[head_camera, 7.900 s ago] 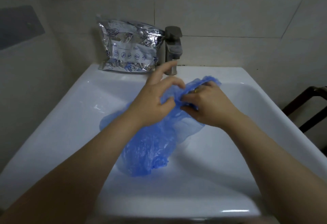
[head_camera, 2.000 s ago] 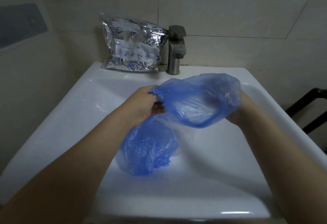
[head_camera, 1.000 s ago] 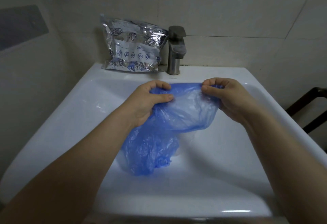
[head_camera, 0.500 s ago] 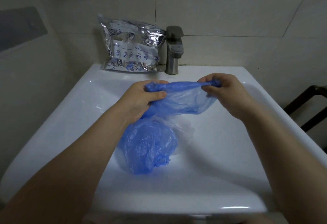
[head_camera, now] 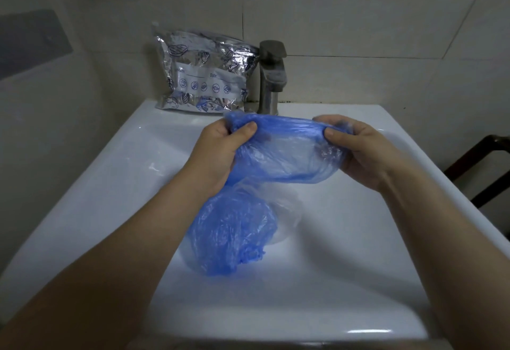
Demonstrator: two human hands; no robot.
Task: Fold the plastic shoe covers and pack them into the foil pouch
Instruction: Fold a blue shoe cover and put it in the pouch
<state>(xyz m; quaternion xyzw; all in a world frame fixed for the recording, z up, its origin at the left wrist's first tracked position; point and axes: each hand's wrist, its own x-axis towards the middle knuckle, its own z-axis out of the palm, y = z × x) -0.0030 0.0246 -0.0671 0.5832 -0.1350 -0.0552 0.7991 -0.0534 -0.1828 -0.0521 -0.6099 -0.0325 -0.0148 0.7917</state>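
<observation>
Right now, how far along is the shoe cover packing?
Done: nothing visibly packed; the foil pouch stands against the wall beside the tap. In hand: the left hand and right hand pinch the ends of one shoe cover, stretched between them above the sink, not yet folded. Left: fold it, then the crumpled cover in the basin, then fill the pouch.

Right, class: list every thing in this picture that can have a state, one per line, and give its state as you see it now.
Left hand: grips the held cover's left end.
Right hand: grips its right end.
Held shoe cover: stretched between both hands, above the basin.
Second shoe cover: crumpled, lying in the sink.
Foil pouch: upright on the sink's back ledge, beside the tap.
Tap: no water running.
</observation>
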